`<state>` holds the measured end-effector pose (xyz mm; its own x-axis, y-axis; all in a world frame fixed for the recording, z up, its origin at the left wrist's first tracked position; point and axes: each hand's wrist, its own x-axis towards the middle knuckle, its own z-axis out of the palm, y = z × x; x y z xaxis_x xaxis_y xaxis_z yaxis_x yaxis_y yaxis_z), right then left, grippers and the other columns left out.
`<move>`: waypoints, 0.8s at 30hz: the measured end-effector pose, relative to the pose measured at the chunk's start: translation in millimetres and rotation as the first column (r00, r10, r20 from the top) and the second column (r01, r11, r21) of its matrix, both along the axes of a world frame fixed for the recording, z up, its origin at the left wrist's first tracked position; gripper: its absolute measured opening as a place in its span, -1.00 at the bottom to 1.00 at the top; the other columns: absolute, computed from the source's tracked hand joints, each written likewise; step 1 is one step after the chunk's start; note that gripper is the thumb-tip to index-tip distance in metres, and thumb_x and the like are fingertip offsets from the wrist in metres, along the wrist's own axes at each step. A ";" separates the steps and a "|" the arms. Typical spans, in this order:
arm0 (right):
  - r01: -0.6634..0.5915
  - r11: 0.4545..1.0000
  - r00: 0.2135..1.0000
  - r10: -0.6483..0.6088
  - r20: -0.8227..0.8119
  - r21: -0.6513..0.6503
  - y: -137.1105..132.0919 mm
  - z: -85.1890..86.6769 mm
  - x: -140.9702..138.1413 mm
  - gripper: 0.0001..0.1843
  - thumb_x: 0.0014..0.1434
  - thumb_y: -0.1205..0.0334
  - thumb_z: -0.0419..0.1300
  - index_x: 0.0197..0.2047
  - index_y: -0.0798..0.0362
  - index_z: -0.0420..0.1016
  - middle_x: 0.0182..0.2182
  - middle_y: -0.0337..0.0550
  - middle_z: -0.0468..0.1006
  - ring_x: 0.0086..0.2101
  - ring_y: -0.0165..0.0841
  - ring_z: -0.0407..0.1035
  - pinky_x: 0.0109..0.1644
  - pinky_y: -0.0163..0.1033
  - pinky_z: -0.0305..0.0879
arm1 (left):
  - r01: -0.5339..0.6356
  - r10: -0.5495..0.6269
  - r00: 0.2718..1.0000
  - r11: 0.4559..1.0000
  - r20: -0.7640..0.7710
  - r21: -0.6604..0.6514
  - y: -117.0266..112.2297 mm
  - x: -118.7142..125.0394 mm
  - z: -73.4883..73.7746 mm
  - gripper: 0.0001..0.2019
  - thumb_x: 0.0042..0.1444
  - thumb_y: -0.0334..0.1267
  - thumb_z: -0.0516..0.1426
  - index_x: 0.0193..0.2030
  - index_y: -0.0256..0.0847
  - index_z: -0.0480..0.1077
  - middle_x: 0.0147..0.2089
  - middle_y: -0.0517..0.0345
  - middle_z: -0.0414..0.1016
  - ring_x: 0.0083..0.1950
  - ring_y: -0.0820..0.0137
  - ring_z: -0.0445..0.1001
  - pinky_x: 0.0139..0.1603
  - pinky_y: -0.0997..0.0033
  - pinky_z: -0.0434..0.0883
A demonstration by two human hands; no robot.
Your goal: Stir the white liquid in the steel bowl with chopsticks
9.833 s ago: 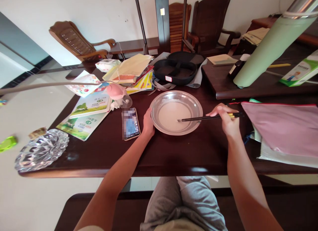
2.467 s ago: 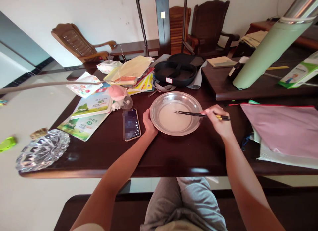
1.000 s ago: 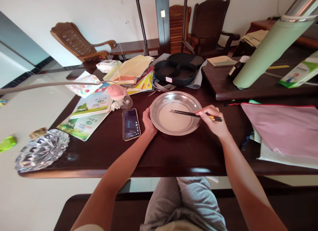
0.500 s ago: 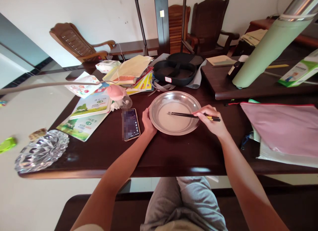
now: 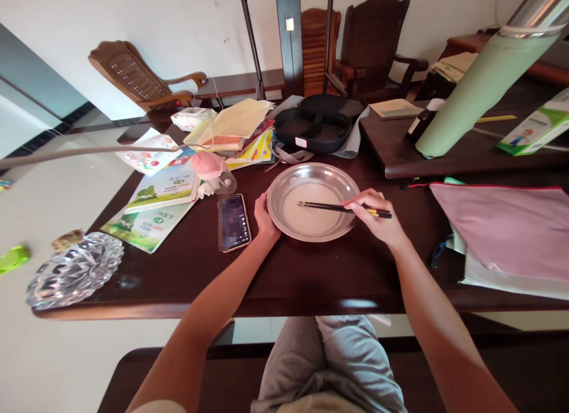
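Note:
A round metal basin rests on the dark table, with a pale, whitish mixture covering its bottom. My left hand grips the basin's left rim, its fingertips partly hidden against the outer wall. In my right hand, over the right rim, is a pair of black chopsticks with gold bands near the upper ends. Their tips reach the pale mixture left of the basin's middle. A phone with a lit screen lies just left of my left hand.
Behind the basin sits an open black case. Booklets and a pink-lidded bottle stand left; a crystal dish is at the left edge. A pink pouch lies right, below a raised board bearing a green thermos.
My right hand and the chopsticks have shifted very slightly to the left. My left hand and the basin have stayed in place.

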<state>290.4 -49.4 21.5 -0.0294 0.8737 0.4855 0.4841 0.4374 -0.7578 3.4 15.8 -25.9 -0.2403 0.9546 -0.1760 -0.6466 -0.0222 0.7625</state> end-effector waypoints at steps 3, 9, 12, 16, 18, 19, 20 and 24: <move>0.121 0.991 0.991 -0.117 -0.063 0.052 1.1 0.3 9.8 -0.43 0.44 -0.45 0.33 -0.38 -0.22 0.78 -0.36 -0.13 0.82 -0.23 -0.04 0.64 0.07 0.16 0.50 | -0.009 0.009 1.000 1.000 -0.006 -0.003 0.4 -0.8 -0.9 -0.73 0.22 0.05 0.35 -0.22 -0.10 0.70 -0.23 0.13 0.77 0.02 0.07 0.74 0.16 0.15 0.61; 0.167 0.986 0.952 -0.159 -0.262 0.009 -6.3 -2.9 18.9 -0.28 0.40 -0.57 0.29 -0.49 -0.16 0.67 -0.48 -0.14 0.72 -0.34 -0.07 0.63 0.05 0.19 0.54 | -0.008 0.008 1.000 1.000 -0.015 -0.007 0.3 -0.4 -2.2 -0.71 0.20 0.09 0.35 -0.26 -0.09 0.65 -0.20 0.11 0.77 0.05 0.06 0.72 0.17 0.15 0.58; 0.042 0.999 0.993 -0.042 -0.115 -0.005 -5.6 -3.0 6.6 -0.37 0.42 -0.53 0.31 -0.37 -0.20 0.79 -0.36 -0.14 0.79 -0.26 -0.08 0.64 0.11 0.19 0.50 | -0.004 0.004 1.000 1.000 -0.013 0.005 0.4 0.2 -2.2 -0.71 0.20 0.09 0.35 -0.24 -0.09 0.66 -0.17 0.09 0.78 0.13 0.02 0.72 0.22 0.12 0.58; -0.008 0.999 1.000 0.007 0.015 0.040 -0.6 -1.9 1.5 -0.52 0.49 -0.38 0.33 -0.26 -0.26 0.83 -0.27 -0.16 0.85 -0.19 -0.04 0.65 0.15 0.19 0.47 | 0.000 0.000 1.000 1.000 -0.026 0.005 0.5 0.1 -1.4 -0.70 0.19 0.10 0.36 -0.22 -0.10 0.67 -0.14 0.08 0.79 0.17 0.00 0.73 0.24 0.12 0.59; 0.079 0.994 0.997 -0.077 -0.031 0.071 0.3 -1.9 8.4 -0.46 0.48 -0.41 0.32 -0.32 -0.23 0.80 -0.33 -0.15 0.82 -0.23 -0.04 0.63 0.10 0.17 0.49 | 0.003 -0.003 1.000 1.000 -0.022 0.006 0.4 0.0 -0.7 -0.70 0.19 0.09 0.35 -0.22 -0.11 0.68 -0.16 0.08 0.79 0.15 0.00 0.74 0.22 0.12 0.60; 0.136 0.988 0.989 -0.129 -0.077 0.079 -0.1 -2.1 12.9 -0.41 0.47 -0.45 0.30 -0.36 -0.21 0.78 -0.37 -0.15 0.80 -0.25 -0.04 0.63 0.08 0.17 0.50 | 0.000 0.000 1.000 1.000 -0.018 0.005 0.3 -0.1 -0.3 -0.70 0.19 0.08 0.35 -0.22 -0.11 0.69 -0.17 0.08 0.79 0.13 0.01 0.74 0.21 0.12 0.61; 0.185 0.980 0.976 -0.174 -0.134 0.078 -1.0 -2.4 17.0 -0.36 0.46 -0.49 0.29 -0.40 -0.20 0.75 -0.41 -0.14 0.78 -0.27 -0.04 0.63 0.07 0.17 0.50 | -0.006 0.006 1.000 1.000 -0.013 0.003 0.1 0.0 0.0 -0.72 0.20 0.06 0.34 -0.22 -0.11 0.70 -0.19 0.09 0.78 0.11 0.01 0.74 0.20 0.12 0.61; 0.161 0.987 0.955 -0.153 -0.253 0.011 -6.2 -3.0 19.5 -0.30 0.43 -0.54 0.29 -0.48 -0.16 0.69 -0.46 -0.15 0.75 -0.34 -0.07 0.65 0.07 0.20 0.53 | -0.026 0.026 1.000 1.000 -0.008 -0.017 0.0 0.1 0.2 -0.75 0.24 0.02 0.32 -0.22 -0.10 0.69 -0.19 0.11 0.79 0.10 0.03 0.74 0.19 0.12 0.61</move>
